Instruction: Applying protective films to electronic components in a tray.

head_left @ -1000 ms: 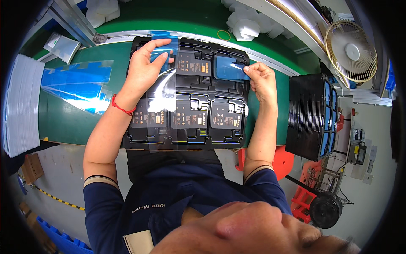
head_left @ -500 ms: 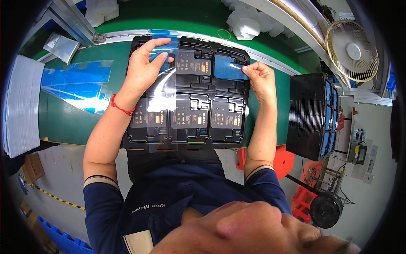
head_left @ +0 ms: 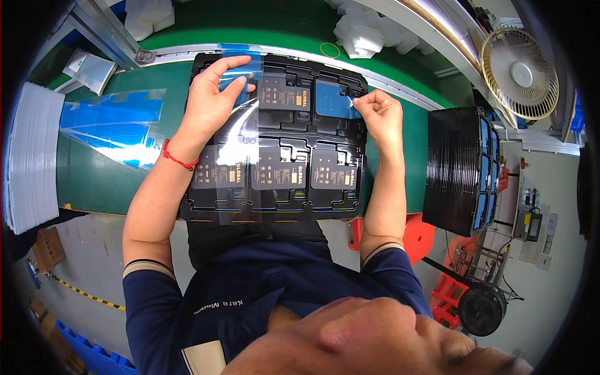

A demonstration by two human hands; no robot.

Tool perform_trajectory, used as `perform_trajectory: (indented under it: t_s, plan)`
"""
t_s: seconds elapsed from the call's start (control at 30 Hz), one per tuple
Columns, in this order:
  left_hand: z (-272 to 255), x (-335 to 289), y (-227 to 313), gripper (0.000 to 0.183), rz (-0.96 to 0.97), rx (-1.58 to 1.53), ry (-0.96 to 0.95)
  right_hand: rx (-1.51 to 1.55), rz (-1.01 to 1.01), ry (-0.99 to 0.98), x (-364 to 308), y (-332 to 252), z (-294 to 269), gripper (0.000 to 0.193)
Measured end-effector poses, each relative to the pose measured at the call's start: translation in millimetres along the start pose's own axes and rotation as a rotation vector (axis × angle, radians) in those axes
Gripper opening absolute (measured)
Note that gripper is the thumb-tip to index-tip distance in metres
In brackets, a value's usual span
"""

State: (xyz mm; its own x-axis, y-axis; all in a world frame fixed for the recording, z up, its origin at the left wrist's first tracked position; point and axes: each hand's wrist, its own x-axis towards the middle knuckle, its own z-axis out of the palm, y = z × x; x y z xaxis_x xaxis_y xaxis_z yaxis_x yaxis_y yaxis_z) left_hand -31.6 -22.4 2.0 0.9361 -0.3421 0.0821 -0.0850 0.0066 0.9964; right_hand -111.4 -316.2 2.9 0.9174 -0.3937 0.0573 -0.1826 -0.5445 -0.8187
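A black plastic tray (head_left: 281, 130) lies before me, holding several flat dark battery packs (head_left: 275, 169) with printed labels. At its far right compartment, a blue film piece (head_left: 331, 100) covers the pack there. My right hand (head_left: 382, 119) pinches the right edge of this film between thumb and forefinger. Across the left part of the tray runs a clear film sheet (head_left: 240, 181) with blue pieces at its far end. Over that far end rests my left hand (head_left: 215, 94), thumb and fingers apart. The pack under that hand is mostly hidden.
More blue-and-clear film sheets (head_left: 125, 119) lie on the green table at left, beside a tall white stack (head_left: 31, 156). A stack of black trays (head_left: 453, 169) stands at right. Beyond the rail are white foam pieces (head_left: 362, 37) and a fan (head_left: 520, 74).
My right hand has shifted slightly left and nearer, and the blue film lies flatter over the pack. My left hand has stayed in place.
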Motion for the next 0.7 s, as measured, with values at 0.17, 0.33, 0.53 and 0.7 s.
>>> perform_trajectory:
  t_s: [0.17, 0.33, 0.53, 0.7]
  plan:
    - [-1.5, 2.8, -7.6, 0.03, 0.042, 0.01, 0.03, -0.249, -0.053, 0.059, -9.2, -22.9, 4.9, 0.015]
    - [-5.0, 4.8, -12.5, 0.025, 0.17, 0.151, 0.083, -0.644, -0.061, 0.241, -17.9, -42.3, 1.9, 0.028]
    - [5.7, 0.1, -1.6, 0.046, 0.156, -0.202, -0.054, -0.224, -0.341, 0.082, -13.2, -67.6, 16.8, 0.027]
    - [7.8, -7.9, 7.5, 0.065, 0.208, -0.236, -0.172, -0.1, -0.591, -0.149, -11.7, -108.8, 55.1, 0.046]
